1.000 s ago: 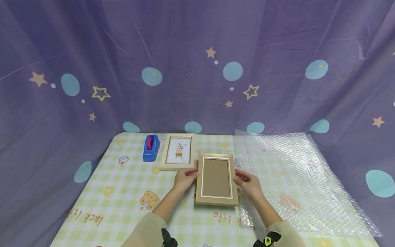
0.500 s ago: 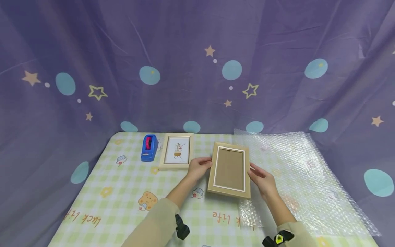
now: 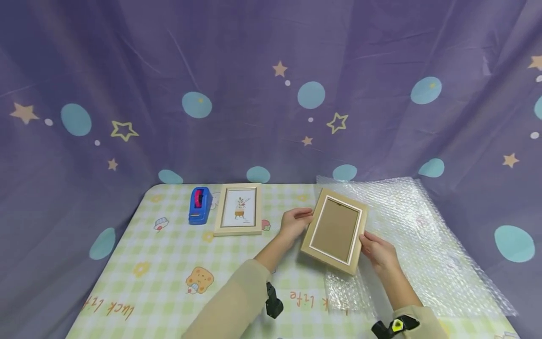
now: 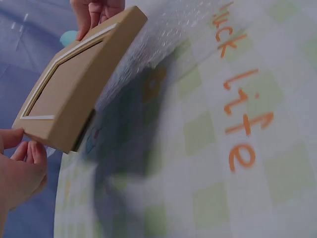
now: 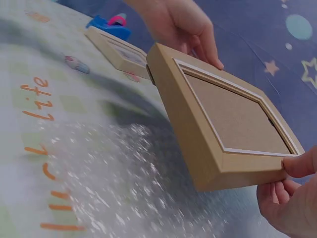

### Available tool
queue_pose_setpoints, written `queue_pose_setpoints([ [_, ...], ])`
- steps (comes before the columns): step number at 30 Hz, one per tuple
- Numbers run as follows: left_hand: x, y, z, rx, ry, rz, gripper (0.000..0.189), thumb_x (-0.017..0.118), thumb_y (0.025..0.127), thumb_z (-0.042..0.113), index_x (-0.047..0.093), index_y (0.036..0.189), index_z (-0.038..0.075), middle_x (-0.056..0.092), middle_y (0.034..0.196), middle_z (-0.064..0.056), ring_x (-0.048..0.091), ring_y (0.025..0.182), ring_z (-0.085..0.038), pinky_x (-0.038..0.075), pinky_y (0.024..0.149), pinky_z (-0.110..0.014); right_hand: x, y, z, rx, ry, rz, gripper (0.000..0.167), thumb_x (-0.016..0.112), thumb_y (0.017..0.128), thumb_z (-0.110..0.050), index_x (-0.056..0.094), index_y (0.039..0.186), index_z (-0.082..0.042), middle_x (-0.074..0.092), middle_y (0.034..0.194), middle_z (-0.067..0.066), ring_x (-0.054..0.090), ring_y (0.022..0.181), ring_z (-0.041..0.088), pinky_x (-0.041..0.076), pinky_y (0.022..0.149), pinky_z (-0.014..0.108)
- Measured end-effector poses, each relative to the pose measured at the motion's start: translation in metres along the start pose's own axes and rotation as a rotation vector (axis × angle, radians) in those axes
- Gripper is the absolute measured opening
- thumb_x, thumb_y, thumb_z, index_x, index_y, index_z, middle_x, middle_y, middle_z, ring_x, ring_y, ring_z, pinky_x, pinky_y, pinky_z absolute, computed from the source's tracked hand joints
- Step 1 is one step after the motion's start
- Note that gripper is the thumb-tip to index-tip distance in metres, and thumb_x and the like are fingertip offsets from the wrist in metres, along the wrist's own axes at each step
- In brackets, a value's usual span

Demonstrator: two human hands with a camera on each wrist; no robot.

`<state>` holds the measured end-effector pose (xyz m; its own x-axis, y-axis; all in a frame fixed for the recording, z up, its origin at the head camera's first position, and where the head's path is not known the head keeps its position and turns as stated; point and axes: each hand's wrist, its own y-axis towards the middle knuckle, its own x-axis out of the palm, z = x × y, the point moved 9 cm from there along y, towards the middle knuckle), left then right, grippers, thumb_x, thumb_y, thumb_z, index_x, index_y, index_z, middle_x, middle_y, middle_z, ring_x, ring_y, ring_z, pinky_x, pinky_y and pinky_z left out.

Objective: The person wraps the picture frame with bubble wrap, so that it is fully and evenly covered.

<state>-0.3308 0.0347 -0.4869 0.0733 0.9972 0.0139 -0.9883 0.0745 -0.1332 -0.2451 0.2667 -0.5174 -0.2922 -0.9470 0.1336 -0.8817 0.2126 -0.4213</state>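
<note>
A light wooden picture frame (image 3: 336, 228) with a white inner border and a plain brown panel is held above the table, tilted clockwise in the head view. My left hand (image 3: 295, 223) grips its left edge, the thumb on top and the fingers beneath in the left wrist view. On the opposite edge, my right hand (image 3: 379, 251) pinches the frame between thumb and curled fingers, as the right wrist view shows. Under the frame and to its right lies a sheet of clear bubble wrap (image 3: 423, 263), whose left part the frame partly hides.
A second wooden frame (image 3: 217, 221) with a potted-plant picture lies flat at the back left. Beside it stands a blue tape dispenser (image 3: 200, 206) with a pink core. A checked tablecloth (image 3: 169, 263) covers the table, and a purple curtain (image 3: 237, 61) hangs behind it.
Both hands have carried the picture frame rightward, from near the table's middle to over the bubble wrap's left part. It has turned clockwise on the way. The head view has shifted slightly.
</note>
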Motion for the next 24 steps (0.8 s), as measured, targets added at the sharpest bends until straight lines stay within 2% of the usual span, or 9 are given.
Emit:
queue_pose_setpoints([
  [3,0.010,0.003,-0.005,-0.011,-0.022,0.006,0.028,0.068,0.082,-0.003,0.067,0.109,-0.006,0.072,0.107,-0.021,0.072,0.096,-0.024,0.058,0.084,-0.024,-0.011,0.001,0.002,0.031,0.046,0.025,0.062,0.054,0.094,-0.001,0.020,0.145,0.008,0.065,0.069,-0.018,0.065,0.070,-0.005,0.055,0.074,0.010],
  [5,0.015,0.004,-0.010,-0.026,0.001,0.015,0.027,0.068,0.082,-0.001,0.068,0.109,-0.006,0.072,0.104,-0.020,0.072,0.090,-0.020,0.059,0.081,-0.022,-0.019,0.001,0.003,0.055,0.059,0.041,0.063,0.053,0.094,-0.002,0.018,0.145,0.007,0.064,0.068,-0.018,0.065,0.070,-0.005,0.055,0.075,0.010],
  [10,0.017,0.003,-0.030,-0.097,0.183,0.068,0.024,0.068,0.084,0.008,0.070,0.106,-0.001,0.074,0.099,-0.015,0.070,0.076,-0.013,0.056,0.067,-0.017,-0.042,0.000,0.005,0.109,0.046,0.088,0.067,0.059,0.093,-0.008,0.020,0.146,0.002,0.064,0.068,-0.018,0.065,0.069,-0.005,0.055,0.075,0.010],
  [12,0.018,0.002,-0.038,-0.129,0.223,0.076,0.024,0.069,0.084,0.011,0.071,0.105,0.000,0.075,0.097,-0.013,0.068,0.071,-0.010,0.054,0.063,-0.015,-0.051,-0.001,0.004,0.118,0.056,0.107,0.059,0.062,0.091,-0.007,0.032,0.142,-0.006,0.065,0.068,-0.017,0.065,0.069,-0.003,0.055,0.075,0.011],
  [14,0.021,0.000,-0.044,-0.151,0.226,0.072,0.024,0.070,0.084,0.013,0.071,0.104,0.000,0.074,0.094,-0.013,0.064,0.065,-0.007,0.053,0.060,-0.015,-0.059,-0.001,0.003,0.124,0.091,0.120,0.039,0.063,0.090,-0.005,0.052,0.126,-0.015,0.065,0.068,-0.015,0.066,0.070,-0.001,0.056,0.076,0.012],
  [16,0.026,-0.001,-0.049,-0.169,0.194,0.057,0.024,0.070,0.083,0.011,0.070,0.103,-0.002,0.073,0.090,-0.012,0.060,0.060,-0.004,0.053,0.058,-0.015,-0.067,-0.001,0.001,0.122,0.120,0.124,0.020,0.063,0.089,-0.002,0.064,0.097,-0.020,0.065,0.069,-0.014,0.066,0.070,0.000,0.056,0.077,0.012],
  [18,0.031,-0.001,-0.053,-0.180,0.164,0.041,0.023,0.069,0.082,0.007,0.069,0.102,-0.004,0.073,0.085,-0.012,0.058,0.056,-0.003,0.054,0.057,-0.015,-0.073,-0.002,0.000,0.126,0.153,0.132,0.026,0.061,0.089,0.001,0.064,0.075,-0.020,0.065,0.067,-0.013,0.066,0.069,0.000,0.056,0.076,0.013],
  [20,0.036,-0.002,-0.056,-0.202,0.149,0.026,0.021,0.068,0.081,0.004,0.069,0.101,-0.005,0.072,0.082,-0.011,0.056,0.054,-0.002,0.055,0.056,-0.015,-0.080,-0.002,0.000,0.125,0.177,0.141,0.033,0.060,0.089,0.003,0.063,0.067,-0.021,0.064,0.066,-0.013,0.066,0.068,0.000,0.056,0.075,0.012],
  [24,0.041,-0.005,-0.061,-0.234,0.186,0.025,0.017,0.070,0.079,0.003,0.070,0.094,-0.005,0.072,0.077,-0.011,0.055,0.049,-0.002,0.054,0.052,-0.014,-0.089,-0.002,0.001,0.117,0.168,0.150,0.027,0.062,0.088,0.002,0.063,0.069,-0.017,0.064,0.066,-0.013,0.066,0.068,0.000,0.057,0.075,0.013],
])
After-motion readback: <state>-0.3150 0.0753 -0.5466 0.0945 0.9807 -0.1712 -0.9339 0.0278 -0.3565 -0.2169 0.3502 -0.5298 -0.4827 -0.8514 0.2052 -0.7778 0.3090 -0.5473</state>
